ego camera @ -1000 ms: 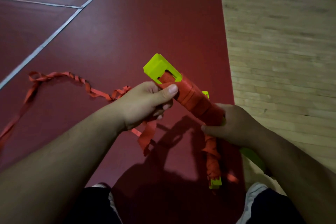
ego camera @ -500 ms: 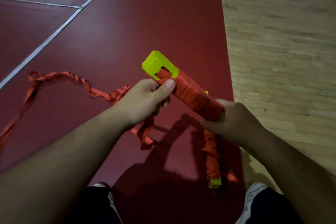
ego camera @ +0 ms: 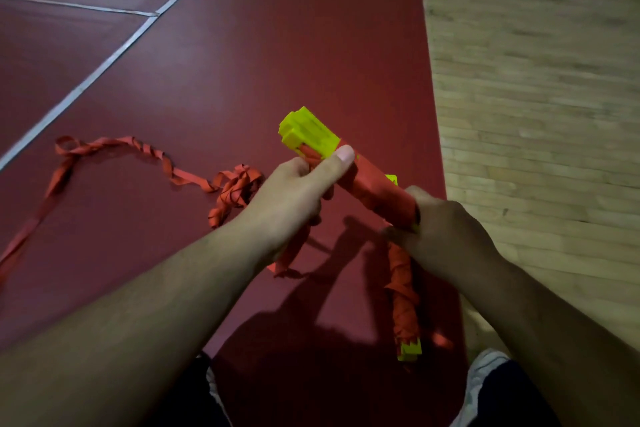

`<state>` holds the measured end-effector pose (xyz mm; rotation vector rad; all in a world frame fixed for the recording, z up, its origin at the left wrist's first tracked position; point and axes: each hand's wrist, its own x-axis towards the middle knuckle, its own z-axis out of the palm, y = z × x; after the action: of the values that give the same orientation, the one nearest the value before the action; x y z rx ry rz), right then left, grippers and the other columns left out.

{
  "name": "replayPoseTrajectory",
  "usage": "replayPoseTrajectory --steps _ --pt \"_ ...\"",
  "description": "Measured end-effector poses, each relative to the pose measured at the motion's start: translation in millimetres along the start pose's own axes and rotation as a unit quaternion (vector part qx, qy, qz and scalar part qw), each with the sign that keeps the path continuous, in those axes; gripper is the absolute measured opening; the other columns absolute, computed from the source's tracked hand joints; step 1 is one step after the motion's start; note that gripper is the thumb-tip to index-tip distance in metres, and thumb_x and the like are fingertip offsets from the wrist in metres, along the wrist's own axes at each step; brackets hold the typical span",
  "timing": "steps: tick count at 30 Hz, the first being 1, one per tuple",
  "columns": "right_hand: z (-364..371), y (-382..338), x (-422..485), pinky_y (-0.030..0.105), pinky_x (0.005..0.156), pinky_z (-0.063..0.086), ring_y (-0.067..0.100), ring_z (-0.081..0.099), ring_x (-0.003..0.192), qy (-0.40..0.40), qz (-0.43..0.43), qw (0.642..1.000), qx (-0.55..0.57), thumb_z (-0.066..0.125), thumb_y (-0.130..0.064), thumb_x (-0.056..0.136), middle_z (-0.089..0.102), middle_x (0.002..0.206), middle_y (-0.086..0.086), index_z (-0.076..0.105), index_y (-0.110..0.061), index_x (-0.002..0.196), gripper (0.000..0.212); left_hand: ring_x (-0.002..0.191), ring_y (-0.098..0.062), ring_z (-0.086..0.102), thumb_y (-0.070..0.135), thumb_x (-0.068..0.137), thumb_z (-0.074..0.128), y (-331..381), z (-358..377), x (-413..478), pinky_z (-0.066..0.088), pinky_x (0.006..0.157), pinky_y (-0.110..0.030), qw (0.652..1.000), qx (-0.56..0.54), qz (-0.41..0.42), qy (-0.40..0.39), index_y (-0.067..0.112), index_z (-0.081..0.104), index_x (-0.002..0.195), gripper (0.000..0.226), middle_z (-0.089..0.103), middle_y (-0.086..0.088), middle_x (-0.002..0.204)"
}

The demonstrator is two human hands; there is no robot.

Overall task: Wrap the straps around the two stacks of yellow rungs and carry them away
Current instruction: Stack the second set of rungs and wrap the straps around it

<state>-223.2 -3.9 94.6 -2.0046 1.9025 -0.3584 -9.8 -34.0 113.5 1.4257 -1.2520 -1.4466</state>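
Left hand (ego camera: 294, 201) curls round the upper part of the stack of yellow rungs (ego camera: 308, 132), its thumb (ego camera: 341, 158) pinning a turn of the orange strap (ego camera: 232, 191) just below the bare yellow end. The right hand (ego camera: 450, 239) is clenched round the lower part of the same stack. The bundle is held above the red mat (ego camera: 277, 45) with its long axis running from about 10 o'clock, where the yellow end sticks out, down to 4 o'clock, where it vanishes into the right fist. Close turns of strap cover the stretch between the two hands. The free length drops from under the left hand and trails across the mat toward 9 o'clock, bunched near the wrist and then twisted farther out. So the slack lies on the left hand's side, and that hand looks the one to feed the next turn while the right steadies. A second stack (ego camera: 403, 302), already bound in strap, sits at 6 o'clock under the right hand, pointing back toward the person. I cannot tell whether it rests on the mat or hangs. Wooden floor (ego camera: 536, 97) borders the mat at 3 o'clock.
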Motion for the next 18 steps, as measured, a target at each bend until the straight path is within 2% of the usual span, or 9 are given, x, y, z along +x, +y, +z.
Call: replayPoseTrajectory --steps 2,4,6,8,11,13,15,18 --pt "0.8 0.1 2.3 0.035 0.065 0.047 0.027 0.063 0.086 -0.004 -0.025 0.999 -0.028 0.071 -0.049 0.082 0.061 0.089 -0.005 0.049 -0.034 0.111 0.039 0.043 -0.015 0.036 0.071 0.08 0.064 -2.5 3.5 -1.0 0.03 0.047 -0.026 0.999 -0.011 -0.007 0.041 0.016 0.052 0.072 0.056 0.042 0.006 0.049" --pt "-0.4 0.7 4.2 0.034 0.064 0.046 0.023 0.06 0.081 -0.007 -0.055 0.998 -0.023 0.071 -0.044 0.081 0.057 0.087 -0.008 0.048 -0.036 0.104 0.033 0.044 -0.019 0.036 0.066 0.08 0.063 -1.4 1.9 -1.3 0.03 0.054 -0.032 0.998 -0.036 0.025 0.053 0.017 0.055 0.068 0.052 0.041 -0.002 0.05" --pt "-3.1 4.1 6.5 0.025 0.058 0.04 0.015 0.055 0.071 -0.006 -0.078 0.997 0.027 0.073 -0.034 0.076 0.056 0.077 -0.009 0.046 -0.035 0.085 0.029 0.05 -0.02 0.04 0.06 0.082 0.062 6.2 -1.8 -4.0 0.031 0.057 -0.037 0.995 -0.029 0.093 0.021 0.019 0.059 0.067 0.044 0.042 -0.014 0.056" --pt "-6.0 7.7 7.1 0.017 0.055 0.038 0.008 0.054 0.066 -0.027 -0.078 0.992 0.096 0.079 -0.024 0.069 0.058 0.073 -0.007 0.049 -0.032 0.079 0.032 0.051 -0.021 0.041 0.05 0.086 0.063 12.5 -2.6 -8.0 0.035 0.054 -0.031 0.988 -0.039 0.147 -0.034 0.019 0.06 0.07 0.035 0.044 -0.02 0.06" --pt "-8.2 8.0 6.2 0.03 0.066 0.051 0.008 0.064 0.072 -0.116 -0.062 0.971 0.199 0.086 -0.03 0.062 0.069 0.08 -0.005 0.062 -0.029 0.093 0.039 0.046 -0.011 0.041 0.033 0.09 0.059 17.5 -0.5 -15.0 0.035 0.045 -0.017 0.979 -0.046 0.174 -0.091 0.017 0.056 0.075 0.022 0.05 0.006 0.056" --pt "-7.3 6.4 4.2 0.025 0.064 0.05 0.002 0.061 0.067 -0.139 -0.056 0.962 0.227 0.091 -0.025 0.063 0.068 0.076 -0.014 0.065 -0.038 0.09 0.04 0.041 -0.006 0.041 0.029 0.094 0.062 20.4 -4.5 -15.4 0.035 0.041 -0.012 0.978 -0.042 0.162 -0.124 0.016 0.055 0.075 0.024 0.051 0.01 0.052" --pt "-4.5 3.0 2.9 0.021 0.06 0.047 0.002 0.06 0.064 -0.111 -0.058 0.97 0.208 0.09 -0.019 0.066 0.068 0.074 -0.014 0.065 -0.04 0.088 0.039 0.039 -0.005 0.045 0.037 0.09 0.062 25.7 -13.8 -13.7 0.038 0.041 -0.012 0.978 -0.003 0.153 -0.141 0.011 0.056 0.074 0.031 0.054 0.008 0.05" --pt "-3.5 1.0 2.0 0.033 0.061 0.049 0.015 0.064 0.067 -0.052 -0.063 0.984 0.159 0.083 -0.016 0.064 0.068 0.074 -0.002 0.066 -0.021 0.091 0.032 0.054 -0.013 0.053 0.071 0.076 0.067 23.2 -25.3 -9.2 0.044 0.052 -0.017 0.976 0.043 0.167 -0.132 0.015 0.057 0.071 0.057 0.053 -0.004 0.058"
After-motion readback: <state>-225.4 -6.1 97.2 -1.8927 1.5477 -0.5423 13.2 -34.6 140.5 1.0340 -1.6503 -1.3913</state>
